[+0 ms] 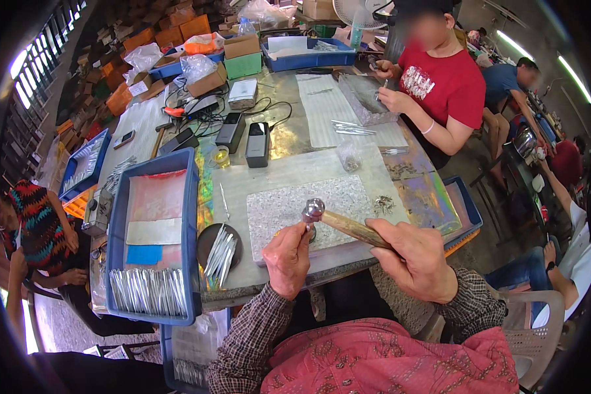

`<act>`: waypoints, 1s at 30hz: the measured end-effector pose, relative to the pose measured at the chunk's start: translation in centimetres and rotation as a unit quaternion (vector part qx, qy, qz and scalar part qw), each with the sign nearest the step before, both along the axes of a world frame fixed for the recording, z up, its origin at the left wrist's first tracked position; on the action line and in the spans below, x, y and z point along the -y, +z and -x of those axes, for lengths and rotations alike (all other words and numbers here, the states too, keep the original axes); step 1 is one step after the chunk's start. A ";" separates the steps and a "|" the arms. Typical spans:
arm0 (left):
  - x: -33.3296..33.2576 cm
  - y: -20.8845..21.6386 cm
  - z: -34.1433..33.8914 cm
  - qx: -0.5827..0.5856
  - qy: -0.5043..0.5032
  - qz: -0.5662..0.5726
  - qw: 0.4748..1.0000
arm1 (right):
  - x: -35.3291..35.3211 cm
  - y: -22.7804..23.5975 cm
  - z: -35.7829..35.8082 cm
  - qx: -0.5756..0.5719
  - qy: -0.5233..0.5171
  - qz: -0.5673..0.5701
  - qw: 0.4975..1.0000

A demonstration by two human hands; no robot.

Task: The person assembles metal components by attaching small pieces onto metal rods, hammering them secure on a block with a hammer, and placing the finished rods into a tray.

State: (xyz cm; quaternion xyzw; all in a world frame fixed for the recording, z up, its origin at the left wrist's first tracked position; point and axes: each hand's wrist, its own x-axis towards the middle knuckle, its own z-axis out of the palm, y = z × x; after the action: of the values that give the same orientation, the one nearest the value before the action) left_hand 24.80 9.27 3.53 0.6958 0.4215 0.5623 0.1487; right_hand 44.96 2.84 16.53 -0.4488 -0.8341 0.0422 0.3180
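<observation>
My right hand (417,257) is wrapped around the wooden handle of a hammer (349,228), whose round, shiny metal head sits just above my left fingertips. The fingers of my left hand (287,261) are pinched together right beside the head; what they hold is too small and covered to make out. Both hands are over the near edge of a speckled grey stone slab (276,205). Left of the slab, slim silvery metal pieces (221,256) lie on a dark round dish (207,244), and one more thin piece (224,200) lies behind it. Tiny metal parts (383,205) lie at the slab's right.
A blue tray (192,230) with rows of silvery pieces stands at the left. Black boxy devices (257,144) and cables lie farther back, near a small plastic bag (349,157). Across the table a person in a red shirt (443,85) handles small things. More people sit around.
</observation>
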 end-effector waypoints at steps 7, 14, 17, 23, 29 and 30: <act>0.0 -0.6 0.8 0.009 0.002 -0.004 1.000 | 1.3 2.5 0.4 -0.088 0.005 -0.105 0.991; 0.0 -0.4 0.5 0.004 -0.009 0.003 1.000 | 0.5 1.3 0.8 -0.059 -0.012 0.024 0.998; 0.0 -0.6 0.5 0.007 -0.009 0.002 1.000 | 0.3 0.6 0.9 -0.028 -0.005 -0.022 0.999; 0.2 -0.3 0.4 0.004 -0.002 -0.004 1.000 | 0.7 0.7 0.6 -0.017 0.004 -0.041 0.999; 0.2 -0.3 0.2 0.002 0.003 -0.003 1.000 | 1.0 0.5 0.5 -0.059 0.006 -0.065 0.996; 0.0 -0.2 0.2 0.008 0.003 -0.007 1.000 | 0.8 0.5 0.4 -0.020 -0.001 -0.043 0.999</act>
State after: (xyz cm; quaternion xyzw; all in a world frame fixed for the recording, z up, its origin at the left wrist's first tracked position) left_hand 24.62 9.23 3.33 0.6909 0.4186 0.5711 0.1456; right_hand 44.55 2.04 17.02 -0.4343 -0.8284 0.0151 0.3535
